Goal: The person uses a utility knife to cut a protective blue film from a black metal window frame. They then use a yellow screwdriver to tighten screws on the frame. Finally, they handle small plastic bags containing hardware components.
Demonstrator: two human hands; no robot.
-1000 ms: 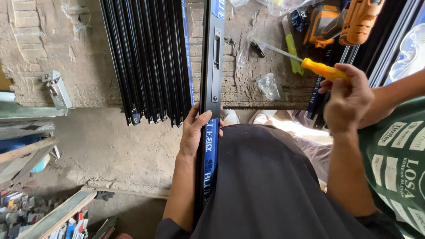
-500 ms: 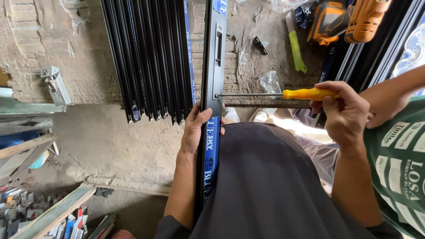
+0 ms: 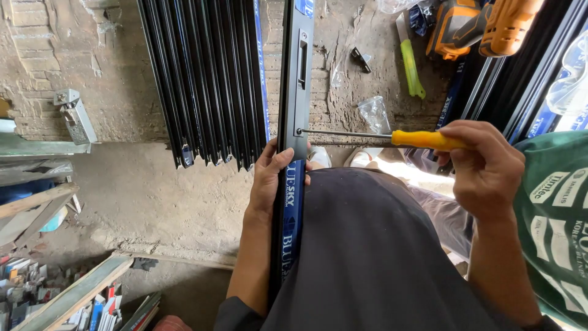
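Observation:
My left hand (image 3: 269,178) grips a long dark aluminium profile (image 3: 294,92) with a blue printed film, holding it upright against my dark-trousered leg. A slotted lock plate (image 3: 302,55) is set into the profile's face higher up. My right hand (image 3: 484,168) holds a yellow-handled screwdriver (image 3: 422,140) level. Its thin steel shaft reaches left, and the tip rests on a screw (image 3: 300,131) in the profile just above my left thumb.
A bundle of black profiles (image 3: 208,79) leans against the brick wall on the left. An orange cordless drill (image 3: 490,27), a green-handled tool (image 3: 411,67) and small plastic bags (image 3: 373,113) lie on the floor at top right. More dark profiles (image 3: 520,73) run along the right.
My right hand has swung the screwdriver from pointing up-left to level, and its tip has come onto the screw in the profile. My left hand keeps its hold.

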